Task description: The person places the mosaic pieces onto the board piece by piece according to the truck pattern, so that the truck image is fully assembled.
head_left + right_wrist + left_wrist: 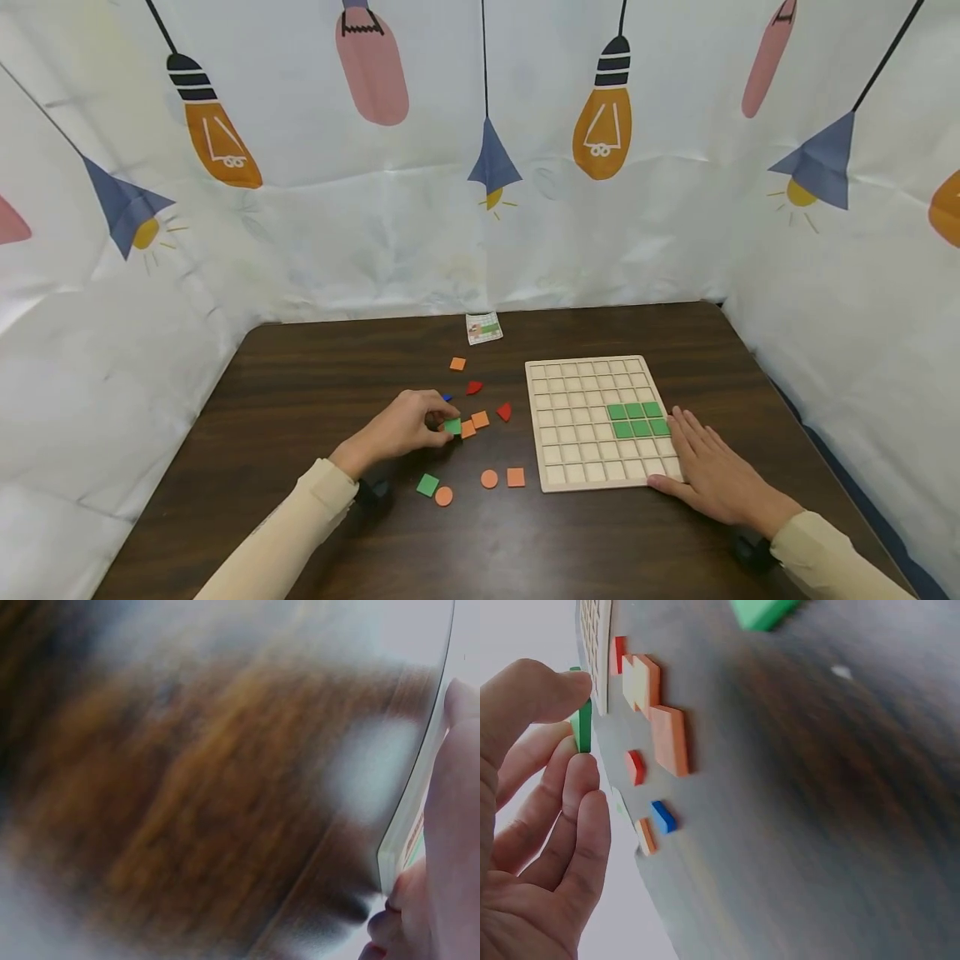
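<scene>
Dark brown wood-grain tbl. (600,542) carries a pale wooden grid board (573,454), flat, R of ctr., & a printed card (483,327) nr. far edge. L of board lie sm. flat pcs.: orange quad. (457,364) nr. card, 2 red wedges (504,412), blue pc. (663,817), 2 orange sqs. (480,419) close together; nearer, green sq. (427,485) just beside an orange disc (443,497), then 2nd orange disc (489,478) & another orange sq. (515,477) by board.

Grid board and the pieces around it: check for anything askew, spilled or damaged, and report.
Nothing stands out as damaged or spilled. On the grid board, the six green squares sit evenly in their cells. The loose pieces left of it lie scattered at mixed angles on the table, which looks ordinary.
</scene>
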`<state>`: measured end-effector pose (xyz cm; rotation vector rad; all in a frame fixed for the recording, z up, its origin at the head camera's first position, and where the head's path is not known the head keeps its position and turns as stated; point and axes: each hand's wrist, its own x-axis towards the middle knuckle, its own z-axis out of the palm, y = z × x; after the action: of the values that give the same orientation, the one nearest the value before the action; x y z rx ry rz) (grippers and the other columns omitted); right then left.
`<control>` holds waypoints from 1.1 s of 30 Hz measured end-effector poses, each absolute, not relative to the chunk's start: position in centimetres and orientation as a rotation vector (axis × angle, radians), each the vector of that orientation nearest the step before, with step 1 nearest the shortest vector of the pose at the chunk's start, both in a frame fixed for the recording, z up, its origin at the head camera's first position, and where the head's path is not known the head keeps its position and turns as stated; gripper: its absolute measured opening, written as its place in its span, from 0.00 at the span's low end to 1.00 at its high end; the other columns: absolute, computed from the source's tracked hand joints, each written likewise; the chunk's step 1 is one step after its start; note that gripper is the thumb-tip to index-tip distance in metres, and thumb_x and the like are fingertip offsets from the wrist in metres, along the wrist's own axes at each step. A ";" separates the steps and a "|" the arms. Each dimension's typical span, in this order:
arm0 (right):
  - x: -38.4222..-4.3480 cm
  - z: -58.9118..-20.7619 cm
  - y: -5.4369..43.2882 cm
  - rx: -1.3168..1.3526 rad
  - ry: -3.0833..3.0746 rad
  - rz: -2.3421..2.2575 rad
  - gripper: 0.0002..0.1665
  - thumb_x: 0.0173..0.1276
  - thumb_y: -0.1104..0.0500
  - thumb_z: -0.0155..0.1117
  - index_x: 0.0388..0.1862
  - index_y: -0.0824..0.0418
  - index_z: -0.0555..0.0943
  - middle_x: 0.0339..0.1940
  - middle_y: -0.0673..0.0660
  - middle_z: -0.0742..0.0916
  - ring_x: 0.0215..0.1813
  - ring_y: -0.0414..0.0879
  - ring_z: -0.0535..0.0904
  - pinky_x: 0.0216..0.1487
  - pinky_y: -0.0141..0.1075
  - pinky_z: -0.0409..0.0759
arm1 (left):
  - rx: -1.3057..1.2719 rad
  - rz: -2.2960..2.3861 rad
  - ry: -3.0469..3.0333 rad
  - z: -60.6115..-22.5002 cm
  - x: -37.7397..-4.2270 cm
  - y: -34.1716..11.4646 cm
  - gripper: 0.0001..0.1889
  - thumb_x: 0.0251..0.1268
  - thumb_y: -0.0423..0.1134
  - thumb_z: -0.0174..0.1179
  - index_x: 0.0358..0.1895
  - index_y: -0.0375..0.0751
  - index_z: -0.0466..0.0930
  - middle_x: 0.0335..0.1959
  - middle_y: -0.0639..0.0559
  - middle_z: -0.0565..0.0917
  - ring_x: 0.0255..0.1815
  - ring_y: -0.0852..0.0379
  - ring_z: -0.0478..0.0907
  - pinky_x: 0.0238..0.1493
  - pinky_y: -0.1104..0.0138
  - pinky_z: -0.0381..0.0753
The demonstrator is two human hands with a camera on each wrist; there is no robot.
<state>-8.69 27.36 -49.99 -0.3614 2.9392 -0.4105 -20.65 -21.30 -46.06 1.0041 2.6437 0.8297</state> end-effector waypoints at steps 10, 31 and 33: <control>-8.9 -50.0 27.1 -0.371 2.952 -0.382 0.64 0.71 0.26 0.55 0.84 0.70 0.50 0.86 0.72 0.54 0.85 0.71 0.52 0.79 0.68 0.55 | 1.052 0.872 2.589 -45.7 -21.2 -19.2 0.15 0.62 0.36 0.72 0.52 0.42 0.90 0.43 0.53 0.87 0.39 0.56 0.86 0.39 0.74 0.84; -8.6 -49.9 27.1 -0.364 2.971 -0.373 0.63 0.71 0.26 0.55 0.83 0.71 0.53 0.85 0.72 0.56 0.84 0.71 0.54 0.79 0.68 0.56 | 1.230 0.814 2.505 -45.8 -22.0 -11.6 0.15 0.67 0.40 0.68 0.55 0.42 0.88 0.48 0.52 0.86 0.41 0.57 0.84 0.41 0.74 0.82; -8.6 -49.9 27.1 -0.360 2.971 -0.371 0.63 0.71 0.26 0.55 0.83 0.71 0.53 0.85 0.72 0.56 0.84 0.71 0.54 0.79 0.68 0.56 | 1.242 0.814 2.502 -45.9 -22.2 -10.9 0.15 0.67 0.41 0.67 0.54 0.42 0.88 0.48 0.52 0.86 0.39 0.57 0.82 0.40 0.74 0.80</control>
<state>-8.59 27.13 -49.90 -0.3603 2.9712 -0.3714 -22.18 -10.90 -45.86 1.2421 2.5021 0.8138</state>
